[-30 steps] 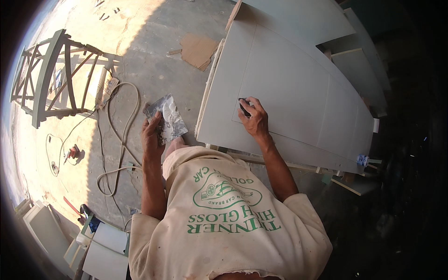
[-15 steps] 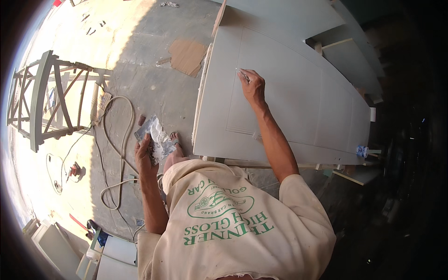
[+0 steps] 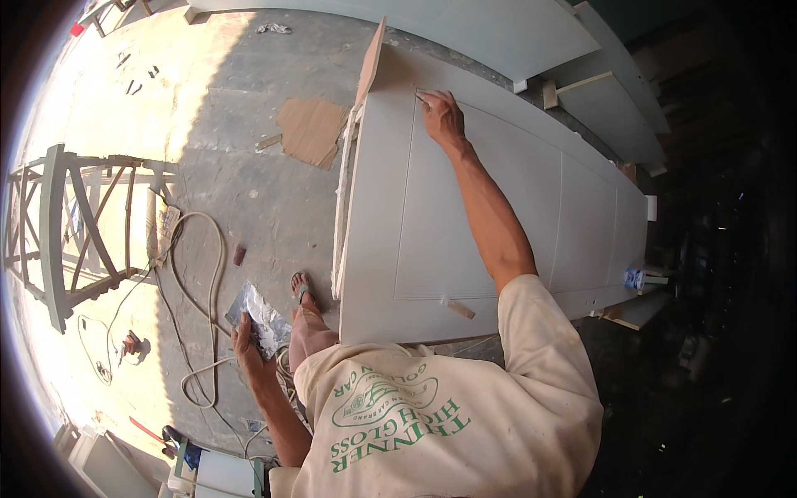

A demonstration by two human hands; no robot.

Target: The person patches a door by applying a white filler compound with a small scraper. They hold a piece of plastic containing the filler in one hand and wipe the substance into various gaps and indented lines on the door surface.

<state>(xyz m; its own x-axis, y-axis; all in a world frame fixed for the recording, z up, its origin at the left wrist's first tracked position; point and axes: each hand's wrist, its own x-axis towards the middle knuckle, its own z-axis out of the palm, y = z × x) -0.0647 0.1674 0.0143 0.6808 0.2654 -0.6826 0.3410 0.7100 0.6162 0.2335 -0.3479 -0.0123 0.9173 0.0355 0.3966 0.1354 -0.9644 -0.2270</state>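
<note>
My left hand [image 3: 251,340] grips a thin metal plate [image 3: 242,304] smeared with white paste [image 3: 267,324], held out to the left of the panel. A wide, pale grey panel [image 3: 490,207] with thin grooves forming rectangles lies before me. My right hand [image 3: 442,116] reaches over its far left part, fingers pinched together at the corner of a groove. Whatever small thing is between those fingers is too small to make out. Near the panel's front edge rests a small brownish block [image 3: 459,309].
An upright board [image 3: 374,62] stands at the panel's far left corner. More pale panels [image 3: 610,108] lie beyond. On the floor are a hose [image 3: 220,249], torn cardboard [image 3: 311,131] and a red power tool [image 3: 131,347]. A wooden frame [image 3: 56,241] stands left; a blue-and-white can [image 3: 633,278] sits right.
My right hand has moved farther away along the groove to its far corner. The whole view has shifted, so the small block on the panel shows more fully. The left hand still holds the plate.
</note>
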